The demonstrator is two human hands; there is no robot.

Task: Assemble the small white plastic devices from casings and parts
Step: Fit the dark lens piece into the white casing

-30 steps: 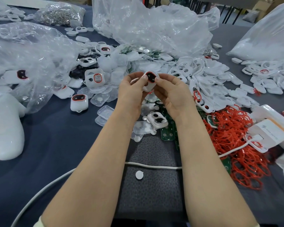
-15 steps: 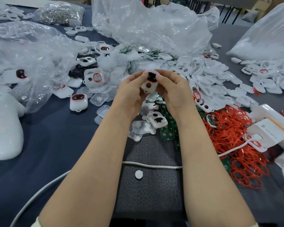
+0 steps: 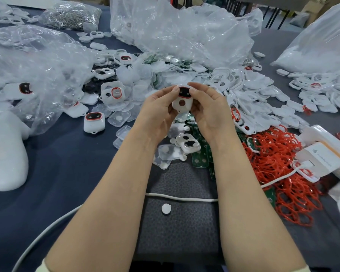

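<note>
A small white device casing [image 3: 182,104] with a dark red-rimmed window at its top and a round hole below is held above the table centre. My left hand [image 3: 157,110] grips its left side and my right hand [image 3: 208,108] grips its right side, both thumbs pressing near the window. A finished white device [image 3: 94,121] lies on the blue cloth to the left. An open casing [image 3: 187,144] lies just below my hands. White casings [image 3: 249,95] are heaped to the right, red rubber rings [image 3: 275,163] lower right, green circuit boards [image 3: 200,156] between my forearms.
Crumpled clear plastic bags [image 3: 177,32] fill the back and left. A white charger block [image 3: 322,160] sits at the right, its white cable [image 3: 181,198] running across a dark mat [image 3: 177,228] under my forearms. A white button [image 3: 166,209] lies on the mat. A white moulded object [image 3: 6,154] lies far left.
The casing has been turned in my hands so its front with window and round hole faces me. Both hands stayed at the same place above the table.
</note>
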